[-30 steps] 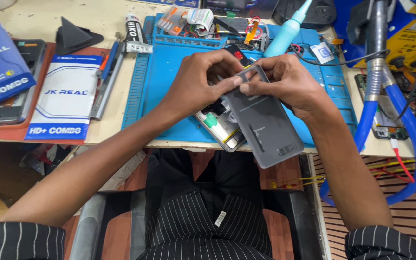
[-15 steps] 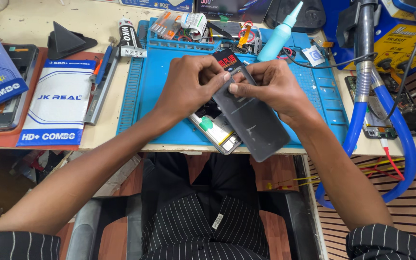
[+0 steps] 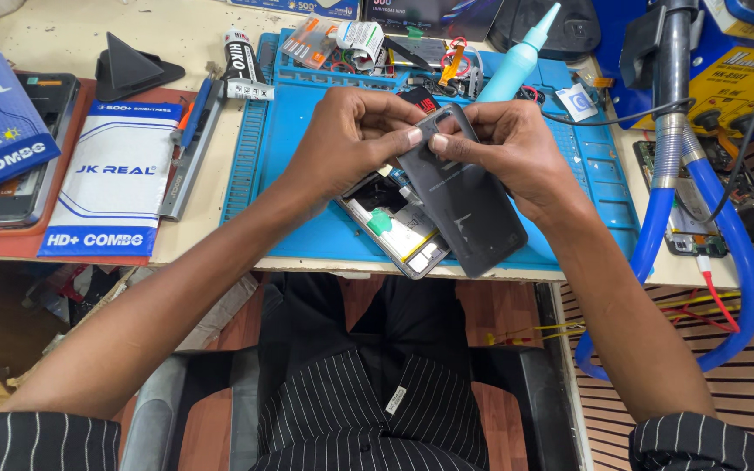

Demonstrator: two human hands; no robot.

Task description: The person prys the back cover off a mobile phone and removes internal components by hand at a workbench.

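You are holding the dark grey back cover (image 3: 464, 205) of a phone in both hands, tilted just above the opened phone body (image 3: 394, 227), which is lying on the blue work mat (image 3: 307, 148) near the front edge of the desk (image 3: 185, 35). Your left hand (image 3: 351, 139) is closing thumb and forefinger on the cover's upper edge beside the camera cut-out. Your right hand (image 3: 508, 153) is pinching the same top corner from the other side, its fingers (image 3: 447, 144) pressing flat on the panel. Both hands are shut on the cover, nothing else in them.

Handling, as judged: the cover is looking thin, light and slightly flexible, smooth enough to slip, and likely to crack or crease if bent hard at the cut-out. You are better off gripping along the long edges than at that weak corner. The open body below is showing bare parts, so it is reading as fragile.

Surface: the mat is lying flat with a ridged tray at its far side holding small parts. 1 teal squeeze bottle (image 3: 517, 57) is standing behind your hands, 1 black tube (image 3: 239, 54) lying at the mat's left corner, 2 printed packets (image 3: 106, 192) further left. A blue hose (image 3: 726, 253) is looping off the desk on the right. The desk is crowded; the room beyond is not showing.
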